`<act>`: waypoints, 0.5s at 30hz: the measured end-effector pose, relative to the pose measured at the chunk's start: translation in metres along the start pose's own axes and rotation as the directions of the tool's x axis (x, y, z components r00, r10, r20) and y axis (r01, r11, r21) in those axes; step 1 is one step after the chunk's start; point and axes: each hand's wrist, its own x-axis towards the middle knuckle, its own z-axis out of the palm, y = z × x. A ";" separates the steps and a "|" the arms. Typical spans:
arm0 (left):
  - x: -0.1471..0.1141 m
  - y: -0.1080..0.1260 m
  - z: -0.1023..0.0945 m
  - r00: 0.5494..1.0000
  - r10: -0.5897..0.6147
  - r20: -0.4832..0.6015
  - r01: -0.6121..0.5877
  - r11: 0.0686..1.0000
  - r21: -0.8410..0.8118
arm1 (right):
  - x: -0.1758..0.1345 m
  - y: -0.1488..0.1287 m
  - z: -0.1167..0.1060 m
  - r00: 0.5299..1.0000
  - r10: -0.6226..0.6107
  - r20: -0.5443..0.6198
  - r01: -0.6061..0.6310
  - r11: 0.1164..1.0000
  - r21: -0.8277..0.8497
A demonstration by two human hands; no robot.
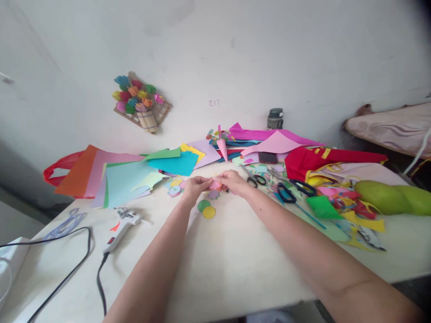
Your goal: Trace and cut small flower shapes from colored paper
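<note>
Both arms reach over the table, and my hands meet near its middle. My left hand (196, 186) pinches one side of a small pink paper piece (215, 184). On the other side my right hand (231, 181) has its fingers closed on the same piece. Its exact shape is partly hidden by the fingers. Just below lie a green paper circle (204, 206) and a yellow paper circle (209, 212), edges touching. More small paper cutouts (175, 190) lie left of my left hand. Black-handled scissors (256, 180) rest to the right of my right hand.
A glue gun (117, 233) with a black cord lies at left. Coloured paper sheets (128, 179) spread along the back left. A pink paper cone (222, 149) stands at the back. At right are larger scissors (287, 193), scraps, red fabric (303, 163) and a green rounded object (387, 197).
</note>
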 end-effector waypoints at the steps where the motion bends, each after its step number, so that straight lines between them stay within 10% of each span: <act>1: 0.000 -0.001 0.003 1.000 0.000 -0.008 0.000 1.000 -0.004 | 0.000 0.000 0.000 0.999 0.027 -0.019 -0.027 1.000 -0.004; 15: -0.007 -0.005 0.010 0.976 -0.149 0.158 0.148 0.989 0.019 | -0.009 0.004 0.002 0.995 0.075 -0.069 -0.073 0.997 0.027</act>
